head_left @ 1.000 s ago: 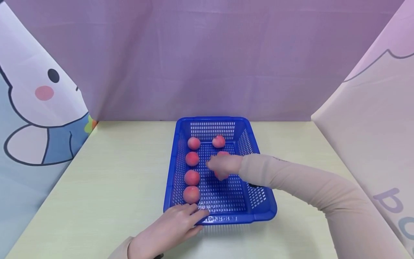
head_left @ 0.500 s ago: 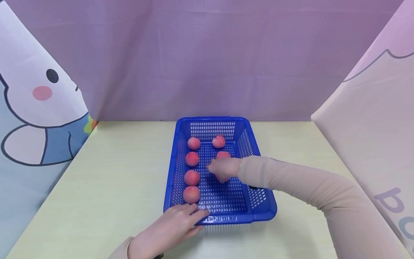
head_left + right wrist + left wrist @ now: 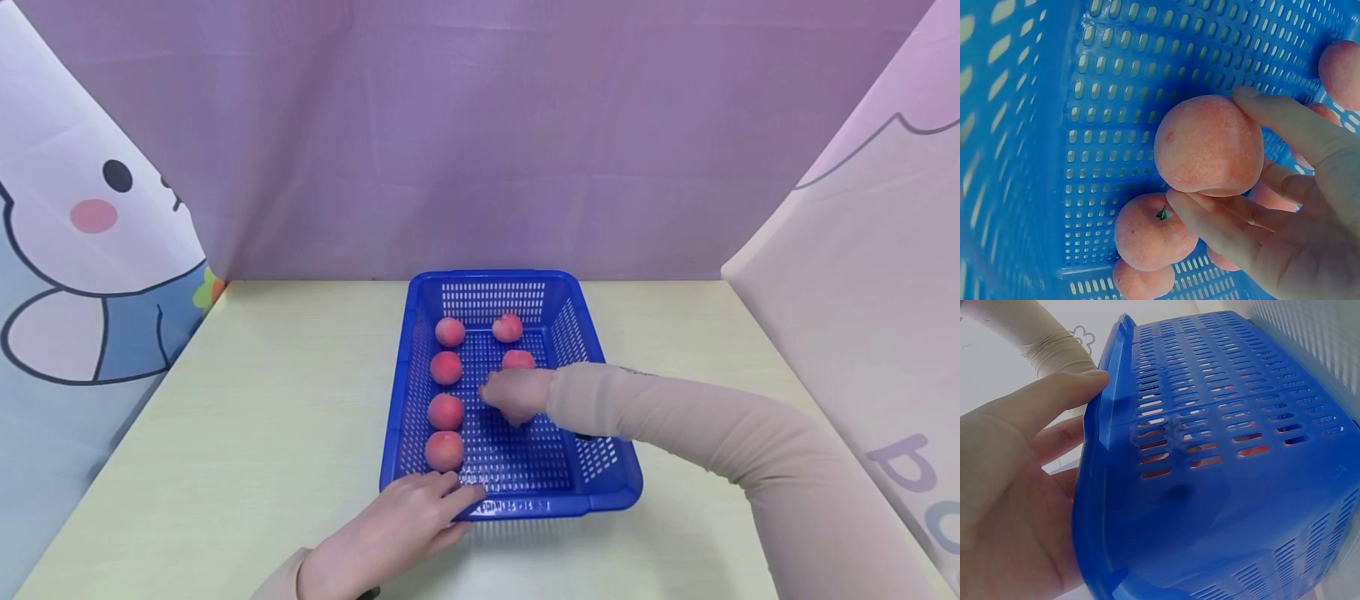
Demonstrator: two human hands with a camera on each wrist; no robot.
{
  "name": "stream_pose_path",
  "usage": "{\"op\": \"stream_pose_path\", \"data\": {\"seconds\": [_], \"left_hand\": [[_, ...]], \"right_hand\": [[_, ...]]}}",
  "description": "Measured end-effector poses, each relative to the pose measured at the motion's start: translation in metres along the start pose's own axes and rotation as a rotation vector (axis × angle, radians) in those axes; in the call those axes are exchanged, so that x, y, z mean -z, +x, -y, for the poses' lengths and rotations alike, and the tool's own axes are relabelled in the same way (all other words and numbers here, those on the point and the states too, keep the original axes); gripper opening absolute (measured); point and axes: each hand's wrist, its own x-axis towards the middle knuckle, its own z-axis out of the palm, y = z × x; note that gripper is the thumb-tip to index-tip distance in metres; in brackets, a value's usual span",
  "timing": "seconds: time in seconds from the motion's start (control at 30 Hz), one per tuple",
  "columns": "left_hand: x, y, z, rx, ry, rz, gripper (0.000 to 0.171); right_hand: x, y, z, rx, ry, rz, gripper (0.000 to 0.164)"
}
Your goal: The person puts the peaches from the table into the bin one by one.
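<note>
A blue plastic basket (image 3: 397, 392) with slotted walls stands on the table. My left hand (image 3: 401, 525) grips its near rim at the left corner; in the left wrist view the thumb (image 3: 1075, 387) lies against the rim's outer side, the fingers behind it. Inside the basket, my right hand (image 3: 517, 392) holds a peach (image 3: 1210, 147) between thumb and fingers, low over the slotted floor. Another peach (image 3: 519, 359) sits just behind this hand, and a further peach (image 3: 507, 328) lies at the far right. Along the left side runs a row of several peaches (image 3: 446, 412).
The pale tabletop (image 3: 247, 417) extends on both sides of the basket. A purple cloth (image 3: 480, 142) hangs behind it, with a printed cartoon panel (image 3: 90, 275) at the left and a pale panel (image 3: 862, 333) at the right.
The right hand has shifted slightly toward the near side with its peach, so more of the peach behind it shows. The left hand has stayed on the rim.
</note>
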Motion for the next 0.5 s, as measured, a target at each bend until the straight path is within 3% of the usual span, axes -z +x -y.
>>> {"op": "stream_pose_path", "data": {"seconds": [0.07, 0.17, 0.37, 0.5], "left_hand": [[0.0001, 0.0, 0.0, 0.001, -0.003, 0.004, 0.026], [0.0002, 0.0, 0.0001, 0.002, -0.005, 0.007, 0.026], [-0.0009, 0.0002, 0.0004, -0.007, 0.005, -0.014, 0.026], [-0.002, -0.0002, 0.0002, -0.018, 0.015, -0.038, 0.027]], "right_hand": [[0.0, 0.0002, 0.0003, 0.007, -0.04, -0.005, 0.049], [-0.0003, -0.0003, 0.0006, -0.011, 0.002, -0.013, 0.05], [-0.0014, -0.002, 0.0012, -0.078, 0.216, -0.005, 0.054], [-0.0007, -0.0031, 0.0023, -0.061, 0.165, 0.001, 0.053]]}}
